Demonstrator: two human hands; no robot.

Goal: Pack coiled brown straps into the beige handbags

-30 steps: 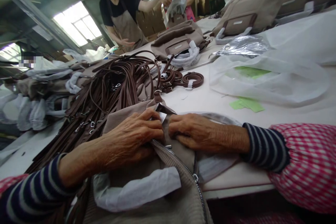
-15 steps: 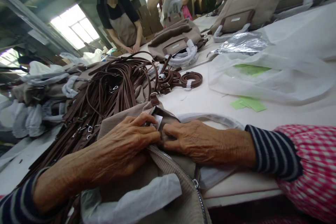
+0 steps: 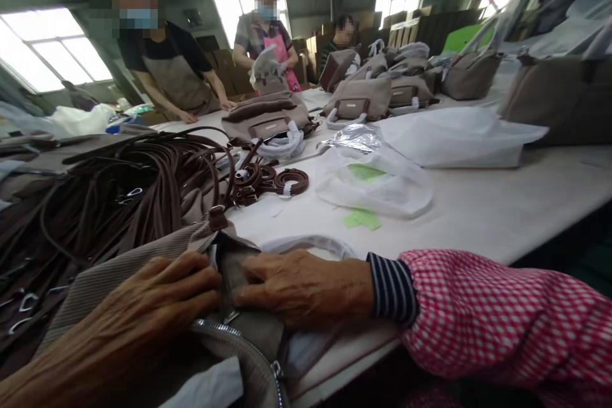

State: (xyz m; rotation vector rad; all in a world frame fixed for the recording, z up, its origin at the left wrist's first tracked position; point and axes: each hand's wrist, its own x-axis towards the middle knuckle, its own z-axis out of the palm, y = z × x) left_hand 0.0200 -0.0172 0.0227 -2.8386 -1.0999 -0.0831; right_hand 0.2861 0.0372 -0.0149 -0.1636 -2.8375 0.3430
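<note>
A taupe ribbed handbag [image 3: 119, 268] lies in front of me with its zipped mouth open. My left hand [image 3: 176, 287] has its bent fingers at the opening's left edge, closed on the bag; the fingertips are partly hidden. From the right, my right hand [image 3: 301, 284] reaches into the mouth, its fingers closed on the grey-brown lining [image 3: 261, 328]. A small inner zip pull [image 3: 231, 317] shows below the fingers. The main zip's slider [image 3: 276, 368] hangs at the lower right of the opening. White wrapping [image 3: 210, 389] covers a handle at the front.
Many brown leather straps [image 3: 162, 185] pile up at left, with coiled straps [image 3: 291, 182] beyond the bag. Green paper pieces [image 3: 361, 218] and a white translucent bag [image 3: 401, 191] lie on the white table [image 3: 492, 204]. Finished handbags [image 3: 363, 99] stand farther back; co-workers stand across the table.
The view has swung right and levelled, so the bag and hands appear farther left. Both hands stay at the bag's mouth. The inner zip pull now shows; the white tag is mostly hidden.
</note>
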